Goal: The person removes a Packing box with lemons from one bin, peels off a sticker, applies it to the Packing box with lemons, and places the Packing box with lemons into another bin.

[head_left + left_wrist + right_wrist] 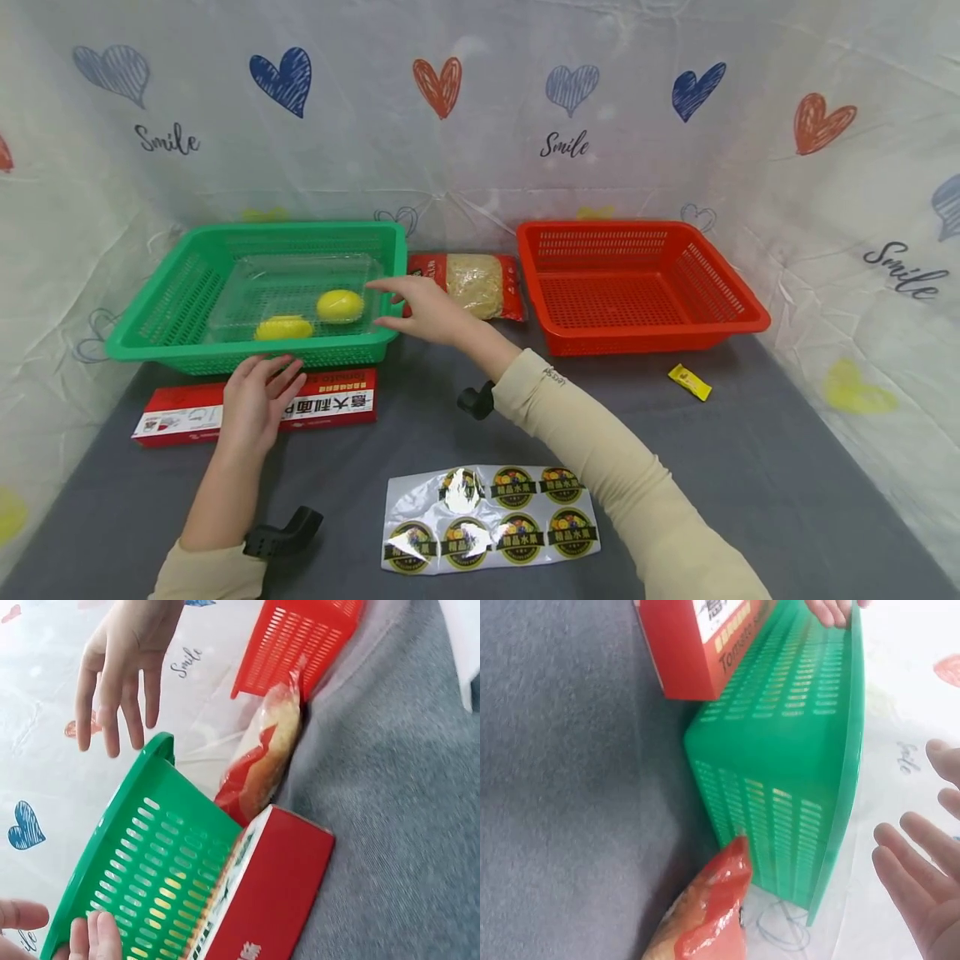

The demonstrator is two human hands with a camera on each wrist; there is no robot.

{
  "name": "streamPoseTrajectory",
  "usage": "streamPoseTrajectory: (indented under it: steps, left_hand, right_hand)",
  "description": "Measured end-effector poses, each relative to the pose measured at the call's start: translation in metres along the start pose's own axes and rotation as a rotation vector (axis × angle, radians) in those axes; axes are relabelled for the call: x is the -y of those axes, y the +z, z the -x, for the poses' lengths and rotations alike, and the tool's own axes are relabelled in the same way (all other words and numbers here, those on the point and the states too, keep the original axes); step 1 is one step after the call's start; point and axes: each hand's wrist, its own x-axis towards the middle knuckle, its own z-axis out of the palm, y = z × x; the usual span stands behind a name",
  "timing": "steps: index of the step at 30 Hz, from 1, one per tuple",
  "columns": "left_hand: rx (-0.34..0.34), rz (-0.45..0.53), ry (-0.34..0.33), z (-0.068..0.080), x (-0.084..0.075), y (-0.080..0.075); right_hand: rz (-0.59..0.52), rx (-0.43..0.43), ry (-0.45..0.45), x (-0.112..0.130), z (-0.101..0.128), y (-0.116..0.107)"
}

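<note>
A green basket (150,342) stands at the back left and holds a clear plastic box (300,287) with two yellow lemons (340,305) inside. My right hand (420,308) hovers open at the basket's right rim (840,825), fingers spread towards the clear box, holding nothing. My left hand (255,400) lies open over a long red carton (330,404) in front of the basket, fingertips close to the front wall (150,885). The right hand (120,667) shows above the basket corner in the left wrist view.
A red-and-clear noodle packet (472,283) lies between the green basket and an empty red basket (720,292). A sheet of round stickers (487,517) lies near the front on the grey cloth. A small yellow packet (690,382) sits at the right.
</note>
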Motion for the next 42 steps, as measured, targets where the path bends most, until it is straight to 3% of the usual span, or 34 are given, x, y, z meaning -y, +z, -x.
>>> streamPoseTrajectory:
  steps: [7, 15, 21, 30, 36, 42]
  left_hand:
    - [-0.056, 0.223, -0.006, -0.001, -0.002, 0.008]
    - [-0.202, 0.404, 0.0, -0.007, 0.001, 0.022]
    - [-0.237, 0.4, 0.054, -0.012, 0.006, 0.03]
    - [-0.297, 0.362, 0.136, -0.015, 0.009, 0.032]
    - [-0.32, 0.327, 0.171, -0.015, 0.008, 0.031]
    - [-0.331, 0.336, 0.17, -0.016, 0.009, 0.032]
  right_hand:
    - [-0.07, -0.002, 0.01, 0.005, -0.004, 0.003]
    - [-0.202, 0.017, 0.042, 0.005, -0.011, 0.011]
    - [-0.253, 0.009, 0.07, 0.004, -0.013, 0.017]
    - [-0.213, -0.01, 0.051, 0.012, -0.021, 0.029]
    - [-0.189, -0.028, 0.156, 0.027, -0.032, 0.035]
    - [-0.208, -0.109, 0.322, 0.038, -0.043, 0.045]
